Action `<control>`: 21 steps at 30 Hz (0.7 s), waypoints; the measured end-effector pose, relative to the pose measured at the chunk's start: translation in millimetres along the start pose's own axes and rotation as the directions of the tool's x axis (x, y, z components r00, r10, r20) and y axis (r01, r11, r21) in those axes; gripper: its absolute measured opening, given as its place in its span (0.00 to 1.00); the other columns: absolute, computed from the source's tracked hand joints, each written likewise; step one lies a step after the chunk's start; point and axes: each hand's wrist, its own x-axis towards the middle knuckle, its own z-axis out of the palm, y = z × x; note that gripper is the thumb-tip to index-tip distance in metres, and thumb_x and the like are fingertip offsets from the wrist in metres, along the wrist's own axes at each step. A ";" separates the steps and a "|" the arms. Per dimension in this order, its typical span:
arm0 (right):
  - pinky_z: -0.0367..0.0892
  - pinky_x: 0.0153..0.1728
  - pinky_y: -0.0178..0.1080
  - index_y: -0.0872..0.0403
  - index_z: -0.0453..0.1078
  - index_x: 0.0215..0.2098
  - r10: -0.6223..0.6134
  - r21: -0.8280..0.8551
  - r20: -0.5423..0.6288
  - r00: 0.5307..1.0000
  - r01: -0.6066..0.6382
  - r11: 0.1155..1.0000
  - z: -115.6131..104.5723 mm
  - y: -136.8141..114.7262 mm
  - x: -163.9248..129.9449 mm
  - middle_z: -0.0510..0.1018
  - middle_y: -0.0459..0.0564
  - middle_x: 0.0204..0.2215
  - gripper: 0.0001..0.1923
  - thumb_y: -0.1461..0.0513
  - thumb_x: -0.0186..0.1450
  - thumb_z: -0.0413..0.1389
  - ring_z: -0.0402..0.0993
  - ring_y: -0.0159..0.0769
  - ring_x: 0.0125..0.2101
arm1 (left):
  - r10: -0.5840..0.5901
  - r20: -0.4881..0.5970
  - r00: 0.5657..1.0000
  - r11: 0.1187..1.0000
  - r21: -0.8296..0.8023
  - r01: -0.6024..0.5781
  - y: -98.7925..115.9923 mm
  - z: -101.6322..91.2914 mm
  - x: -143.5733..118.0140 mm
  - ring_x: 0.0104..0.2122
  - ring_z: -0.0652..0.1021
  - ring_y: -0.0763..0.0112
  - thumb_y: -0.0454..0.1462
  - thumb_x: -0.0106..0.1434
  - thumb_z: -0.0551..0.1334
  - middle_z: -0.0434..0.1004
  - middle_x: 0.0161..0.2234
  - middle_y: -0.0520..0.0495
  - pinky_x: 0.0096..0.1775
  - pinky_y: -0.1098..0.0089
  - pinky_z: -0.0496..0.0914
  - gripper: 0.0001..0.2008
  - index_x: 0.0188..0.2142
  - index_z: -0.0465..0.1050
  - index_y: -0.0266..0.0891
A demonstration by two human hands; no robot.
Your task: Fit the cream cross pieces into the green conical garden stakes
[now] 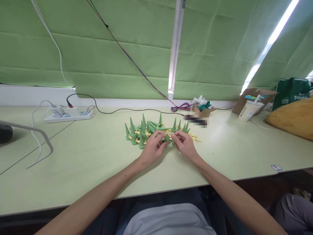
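Both hands meet at the near edge of the pile – left hand (153, 147) and right hand (184, 144) pinch one green cone piece (167, 138) between fingertips, grip closed on it, lifted slightly off the counter (80, 163) for handling. Behind: green spikes (140, 130), yellow clips (194, 138); farther, power strip (68, 115).

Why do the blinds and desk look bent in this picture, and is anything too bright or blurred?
In the head view, the wide lens bows the desk edge and the green blinds. Daylight blazes through the gap between blinds, washing it out. A small patch behind the green cones is pixelated. The left hand and right hand are sharp, casting only soft shadows.
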 end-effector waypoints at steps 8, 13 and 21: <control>0.55 0.16 0.31 0.54 0.66 0.28 -0.002 0.038 -0.027 1.000 0.003 0.999 0.2 5.1 0.2 0.65 0.41 0.16 0.14 0.52 0.64 0.57 0.59 0.25 0.15 | -0.022 -0.027 0.999 1.000 0.021 0.023 1.4 0.7 0.0 0.26 0.70 0.78 0.35 0.66 0.56 0.67 0.42 0.46 0.27 0.75 0.69 0.09 0.45 0.70 0.41; 0.55 0.16 0.31 0.54 0.64 0.28 -0.025 0.059 -0.101 0.995 0.031 0.998 0.4 4.4 0.1 0.65 0.41 0.17 0.15 0.53 0.66 0.55 0.59 0.25 0.16 | -0.147 -0.050 0.988 0.989 0.002 0.147 -4.3 2.0 -0.7 0.26 0.72 0.76 0.42 0.65 0.57 0.71 0.38 0.47 0.27 0.73 0.69 0.09 0.41 0.66 0.39; 0.54 0.15 0.31 0.53 0.66 0.29 -0.076 0.078 -0.080 0.994 0.082 0.994 0.5 2.1 -0.8 0.65 0.41 0.18 0.13 0.54 0.66 0.55 0.58 0.25 0.15 | -0.388 0.333 0.859 0.774 -0.389 0.500 -0.1 1.9 5.1 0.19 0.74 0.70 0.57 0.64 0.51 0.71 0.23 0.48 0.19 0.70 0.68 0.28 0.26 0.68 0.35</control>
